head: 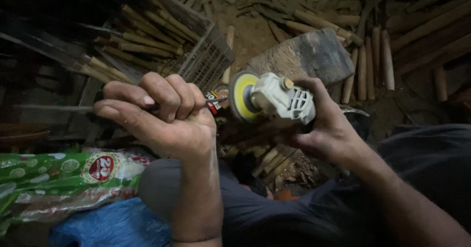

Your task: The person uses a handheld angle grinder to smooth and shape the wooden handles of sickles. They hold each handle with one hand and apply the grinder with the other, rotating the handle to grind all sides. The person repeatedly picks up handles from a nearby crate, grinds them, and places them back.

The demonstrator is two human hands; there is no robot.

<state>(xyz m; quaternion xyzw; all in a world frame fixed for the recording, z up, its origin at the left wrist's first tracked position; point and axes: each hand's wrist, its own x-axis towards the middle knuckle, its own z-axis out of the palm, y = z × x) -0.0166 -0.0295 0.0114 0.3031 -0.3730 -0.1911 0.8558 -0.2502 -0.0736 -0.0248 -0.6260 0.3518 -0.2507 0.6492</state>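
Wooden sticks (147, 33) are littering the floor; left hand (162, 114) is gripping a thin rod (216, 100) against the grinder (274, 99), right hand (326, 129) clasping it — sanding underway.

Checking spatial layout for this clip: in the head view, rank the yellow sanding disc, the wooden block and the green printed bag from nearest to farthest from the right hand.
1. Yellow sanding disc, on the grinder that the right hand holds, just left of it.
2. Wooden block, above the hand.
3. Green printed bag, far lower left, past the left hand.
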